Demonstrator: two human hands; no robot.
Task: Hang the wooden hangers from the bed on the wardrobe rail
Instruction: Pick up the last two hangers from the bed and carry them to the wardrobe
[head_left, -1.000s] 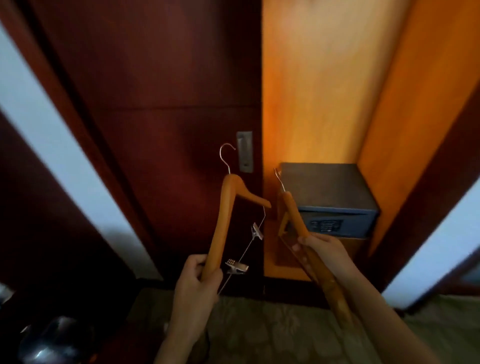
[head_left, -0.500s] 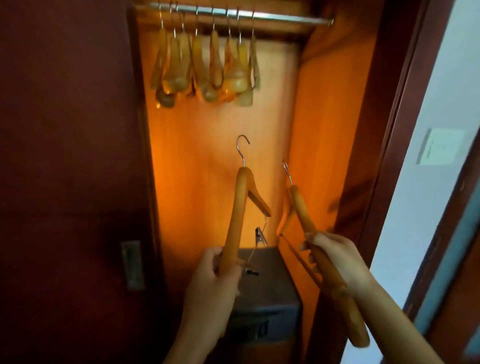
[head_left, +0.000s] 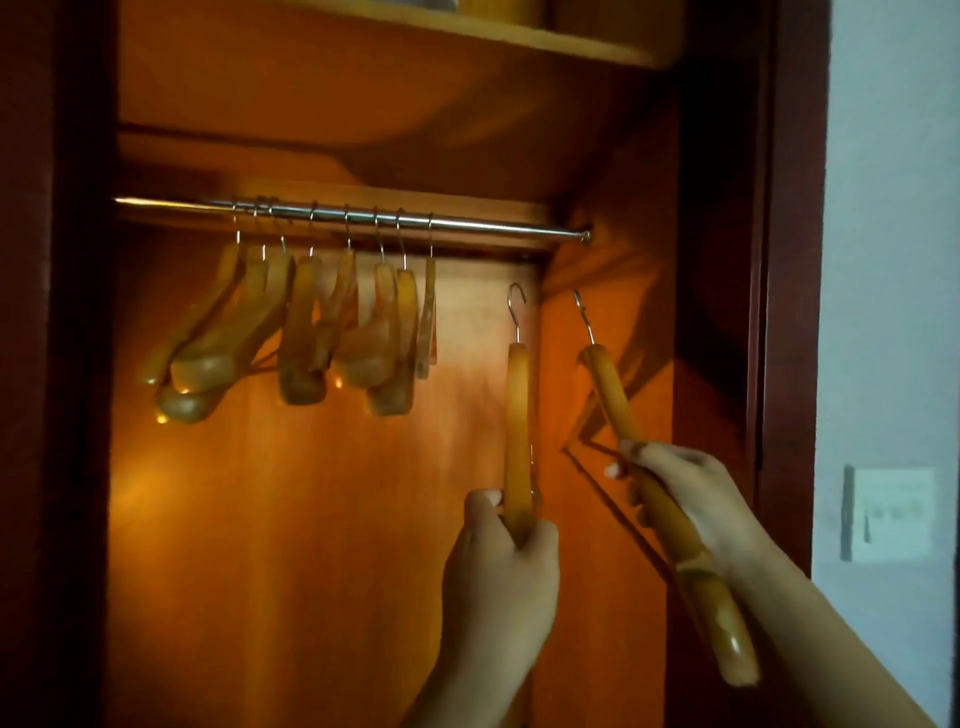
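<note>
Both hands were up inside the wardrobe. The left hand (head_left: 501, 566) had its grip clamped on one wooden hanger (head_left: 518, 415), the right hand (head_left: 691, 499) clamped on another (head_left: 613, 395), hooks just below the rail (head_left: 493, 224), right of the hung hangers (head_left: 311, 332).

The wardrobe rail (head_left: 467, 224) is polished, shiny metal. Below it, the hung hangers (head_left: 311, 332) are glossy varnished wood with thin metal hooks. The wardrobe back panel (head_left: 311, 519) is smooth, lightly sheened wood; the door frame (head_left: 779, 260) is dark matt wood.
</note>
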